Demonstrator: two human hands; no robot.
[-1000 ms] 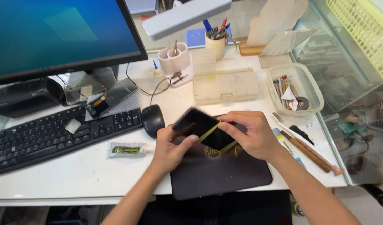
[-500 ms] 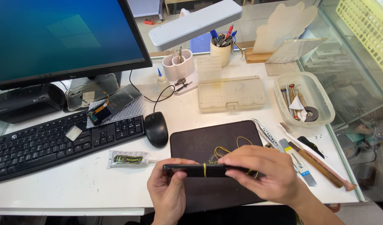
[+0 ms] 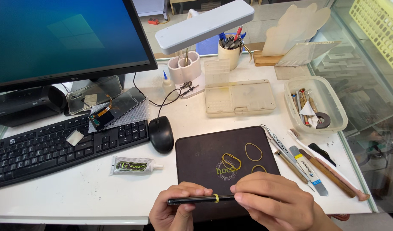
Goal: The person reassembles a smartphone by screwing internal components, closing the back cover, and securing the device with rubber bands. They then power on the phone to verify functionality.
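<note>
A thin black phone [image 3: 196, 199] is held edge-on and level above the front of a dark work mat [image 3: 205, 149]. A yellow rubber band [image 3: 216, 198] is wrapped around its middle. My left hand [image 3: 176, 209] pinches the phone's left end from below. The phone's right half lies under the fingers of my right hand [image 3: 271, 199], next to the band. Three loose yellow rubber bands [image 3: 231, 161] lie on the mat just beyond the hands.
A black mouse [image 3: 161, 134], a keyboard [image 3: 55, 143] and a glue tube [image 3: 134, 165] lie to the left. Tweezers and hand tools [image 3: 307, 164] lie right of the mat. Farther back: a monitor [image 3: 64, 38], a desk lamp [image 3: 205, 25], a plastic parts box [image 3: 239, 96], a clear tool tray [image 3: 316, 105].
The phone went from tilted flat above the mat to edge-on near the front edge. The band being stretched over it now sits tight round its middle. The view has tilted.
</note>
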